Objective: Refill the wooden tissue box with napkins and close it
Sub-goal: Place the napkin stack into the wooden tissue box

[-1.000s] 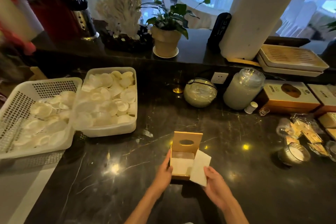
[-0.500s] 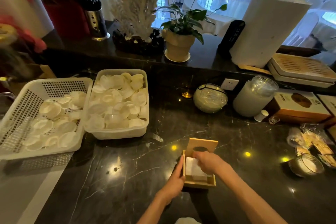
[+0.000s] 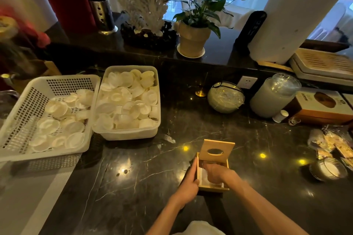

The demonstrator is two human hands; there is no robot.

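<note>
Wooden box (image 3: 213, 187) on dark counter (image 3: 133, 177), lid (image 3: 217, 151) tilted up at its far side. Left hand (image 3: 188, 183) clasping box's left wall. Right hand (image 3: 215, 174) pressed inside box onto white napkins (image 3: 203, 177); grasp there unclear.

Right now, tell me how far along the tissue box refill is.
Done: white napkins already lie inside the wooden box. In hand: the right hand presses them down while the left hand steadies the box's side. Left: the lid stands open and needs closing.
</note>
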